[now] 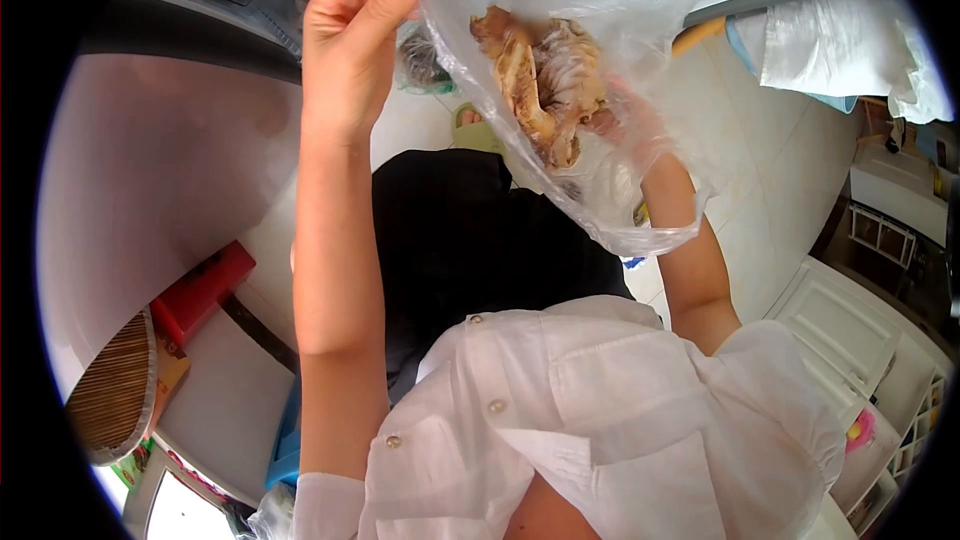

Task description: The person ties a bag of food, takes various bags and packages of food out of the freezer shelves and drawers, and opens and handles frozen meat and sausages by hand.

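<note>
My left hand (365,25) is raised at the top, thumb and fingers pinched closed on the edge of a clear plastic bag (620,225). The bag hangs wide between my hands, its rim curving down across my right forearm. Inside lie brownish, ridged pieces of what looks like meat (570,75) with a pale bony strip; the exact kind cannot be told. My right hand (637,125) shows blurred through the plastic, beside the meat, gripping the bag from the right. Whether its fingertips touch the meat itself is hidden by the film.
Below is a tiled floor (770,155), with a green slipper (478,130) on a foot. A bundled bag (424,62) sits past my left wrist. A red box (205,290) and a woven tray (115,390) stand at left. White cloth (825,45) hangs at right, above white cabinets (835,325).
</note>
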{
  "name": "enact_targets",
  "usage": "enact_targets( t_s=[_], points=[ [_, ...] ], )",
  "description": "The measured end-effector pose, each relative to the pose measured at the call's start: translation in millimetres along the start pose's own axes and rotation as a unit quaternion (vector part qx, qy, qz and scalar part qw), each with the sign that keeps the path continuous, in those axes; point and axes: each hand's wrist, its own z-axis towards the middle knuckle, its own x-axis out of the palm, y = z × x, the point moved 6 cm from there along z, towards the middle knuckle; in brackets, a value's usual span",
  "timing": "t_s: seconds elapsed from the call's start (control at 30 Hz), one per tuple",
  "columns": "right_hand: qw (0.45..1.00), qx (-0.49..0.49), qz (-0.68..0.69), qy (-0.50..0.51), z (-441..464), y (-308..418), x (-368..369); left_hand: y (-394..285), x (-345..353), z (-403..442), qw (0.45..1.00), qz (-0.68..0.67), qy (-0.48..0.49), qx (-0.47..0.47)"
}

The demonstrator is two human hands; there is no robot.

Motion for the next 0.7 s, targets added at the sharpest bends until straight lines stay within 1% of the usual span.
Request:
enact_targets(
  t_s=[0.07, 0.1, 0.2, 0.33, 0.37, 0.57, 0.7],
  points=[
    [1.000, -0.003, 0.000, -0.005, -0.6, -0.5, -2.3, -1.1, -1.0, -2.1, 1.000, 0.000, 0.005, -0.006],
    [1.000, -0.005, -0.001, -0.005, 0.2, -0.5, -3.2, -1.2, -3.5, -2.9, 1.000, 0.007, -0.012, -0.011],
    [1.000, -0.009, -0.001, -0.004, 1.5, -0.3, -4.4, -8.0, 8.5, -4.9, 0.999, -0.017, 0.025, -0.024],
    [1.000, -0.014, -0.003, -0.005, 6.0, 0.1, -6.4, -12.8, 13.6, -3.9, 0.999, -0.043, -0.026, -0.009],
    [1.000, -0.015, -0.003, -0.004, 6.9, -0.2, -7.2, -12.5, 11.6, -2.6, 0.999, -0.049, 0.000, -0.008],
    [1.000, -0.020, 0.003, -0.004, 7.1, -1.0, -11.0, -12.5, 3.1, -1.1, 0.997, -0.069, 0.017, -0.001],
    [1.000, -0.025, 0.007, -0.001, 9.7, -0.3, -12.6, -14.1, 0.6, 0.3, 0.997, -0.079, 0.005, 0.002]
  ],
)
